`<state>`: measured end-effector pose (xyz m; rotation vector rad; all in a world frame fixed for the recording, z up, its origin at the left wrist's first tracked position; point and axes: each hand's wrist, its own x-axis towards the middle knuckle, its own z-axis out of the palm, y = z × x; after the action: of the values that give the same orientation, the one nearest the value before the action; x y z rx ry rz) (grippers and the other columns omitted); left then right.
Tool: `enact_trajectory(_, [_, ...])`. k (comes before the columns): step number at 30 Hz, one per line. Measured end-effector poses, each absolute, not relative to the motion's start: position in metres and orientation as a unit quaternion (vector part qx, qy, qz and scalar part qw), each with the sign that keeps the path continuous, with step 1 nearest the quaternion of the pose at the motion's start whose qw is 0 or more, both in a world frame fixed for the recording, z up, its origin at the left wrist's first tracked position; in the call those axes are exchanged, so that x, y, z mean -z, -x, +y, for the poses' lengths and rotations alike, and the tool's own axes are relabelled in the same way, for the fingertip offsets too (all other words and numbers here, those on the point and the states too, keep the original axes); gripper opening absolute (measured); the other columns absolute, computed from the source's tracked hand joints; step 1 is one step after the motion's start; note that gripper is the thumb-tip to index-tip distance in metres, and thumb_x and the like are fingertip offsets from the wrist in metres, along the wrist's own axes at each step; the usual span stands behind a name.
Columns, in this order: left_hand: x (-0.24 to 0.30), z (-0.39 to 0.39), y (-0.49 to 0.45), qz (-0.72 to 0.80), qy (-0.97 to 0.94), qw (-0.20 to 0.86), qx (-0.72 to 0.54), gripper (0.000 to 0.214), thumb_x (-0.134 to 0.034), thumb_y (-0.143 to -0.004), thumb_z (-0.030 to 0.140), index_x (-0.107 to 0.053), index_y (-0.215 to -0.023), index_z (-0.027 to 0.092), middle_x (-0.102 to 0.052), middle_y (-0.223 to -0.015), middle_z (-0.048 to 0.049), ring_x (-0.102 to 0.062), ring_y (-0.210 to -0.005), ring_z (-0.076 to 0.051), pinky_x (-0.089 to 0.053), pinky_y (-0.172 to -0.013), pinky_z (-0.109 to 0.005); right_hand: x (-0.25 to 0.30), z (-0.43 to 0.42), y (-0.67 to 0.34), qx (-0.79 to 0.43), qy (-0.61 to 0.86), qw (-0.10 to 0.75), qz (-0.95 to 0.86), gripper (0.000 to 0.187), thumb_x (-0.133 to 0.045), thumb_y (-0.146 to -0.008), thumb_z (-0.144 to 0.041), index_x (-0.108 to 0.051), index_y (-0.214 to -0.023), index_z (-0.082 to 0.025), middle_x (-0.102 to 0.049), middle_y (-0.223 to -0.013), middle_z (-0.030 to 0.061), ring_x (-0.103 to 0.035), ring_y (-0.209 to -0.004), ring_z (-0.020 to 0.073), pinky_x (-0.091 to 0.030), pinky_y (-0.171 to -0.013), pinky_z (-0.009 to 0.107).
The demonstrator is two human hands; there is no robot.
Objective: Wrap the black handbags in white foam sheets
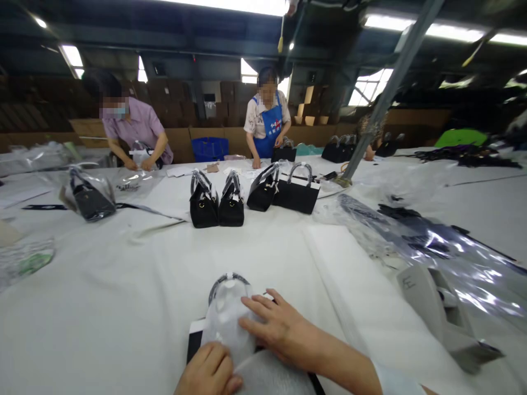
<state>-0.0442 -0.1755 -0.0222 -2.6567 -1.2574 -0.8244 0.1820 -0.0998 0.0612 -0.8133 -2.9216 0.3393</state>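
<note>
A black handbag (194,344) lies flat near the table's front edge, mostly covered by white wrapping paper (227,323); its wrapped handle (229,278) arches at the top. My right hand (276,326) lies flat on the paper, fingers spread and pointing left. My left hand (209,371) is at the bottom edge, fingers curled on the paper's lower part. Several upright black handbags (216,206) with wrapped handles stand in a row at the table's middle.
The table wears a white cloth (123,296). Clear plastic bags (436,241) lie piled at right beside a grey tape dispenser (444,312). A bagged handbag (88,197) sits at left. Two people (265,118) work across the table. A slanted metal post (382,104) stands at back right.
</note>
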Motion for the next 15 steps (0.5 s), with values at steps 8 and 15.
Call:
enact_trajectory(8, [-0.001, -0.193, 0.037, -0.499, 0.825, -0.105, 0.241, 0.007, -0.051, -0.09, 0.02, -0.05, -0.083, 0.019, -0.059, -0.093, -0.0047, -0.055, -0.087, -0.021, -0.052, -0.079, -0.04, -0.046, -0.092, -0.171, -0.074, 0.21, 0.054, -0.973, 0.033, -0.053, -0.089, -0.016, -0.054, -0.122, -0.017, -0.057, -0.119, 0.0155, -0.046, -0.12, 0.0292, -0.037, -0.102, 0.053])
enact_trajectory(15, [0.003, -0.194, 0.038, -0.501, 0.818, -0.107, 0.26, 0.01, -0.052, -0.09, 0.022, -0.049, -0.081, 0.019, -0.057, -0.096, -0.0057, -0.054, -0.087, -0.02, -0.052, -0.075, -0.037, -0.05, -0.082, -0.171, -0.176, 0.147, 0.044, -0.972, 0.063, -0.058, -0.072, -0.01, -0.045, -0.134, -0.017, -0.055, -0.116, 0.0114, -0.047, -0.114, 0.0253, -0.029, -0.109, 0.049])
